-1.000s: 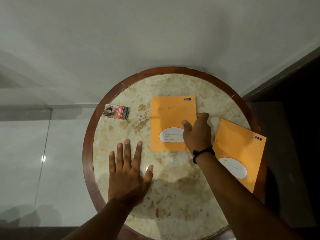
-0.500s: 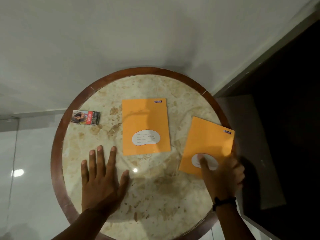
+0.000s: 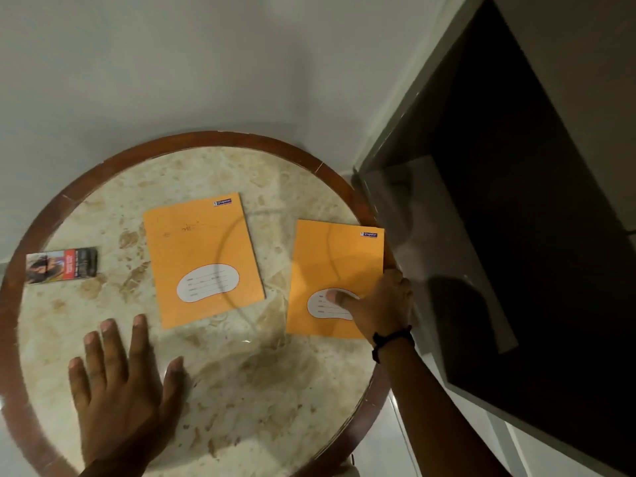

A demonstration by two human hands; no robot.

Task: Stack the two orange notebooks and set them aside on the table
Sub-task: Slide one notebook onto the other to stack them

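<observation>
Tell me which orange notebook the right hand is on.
The right-side notebook, by the table's right rim: the right hand grips its lower right edge, thumb on its white label. The centre notebook lies untouched.

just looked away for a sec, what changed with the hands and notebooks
The right hand left the middle notebook and went to the right notebook, where its thumb now presses the white label and its fingers curl at the right edge. That notebook has turned squarer to the other. The left hand stayed flat on the table; the middle notebook and small box stayed put.
</observation>
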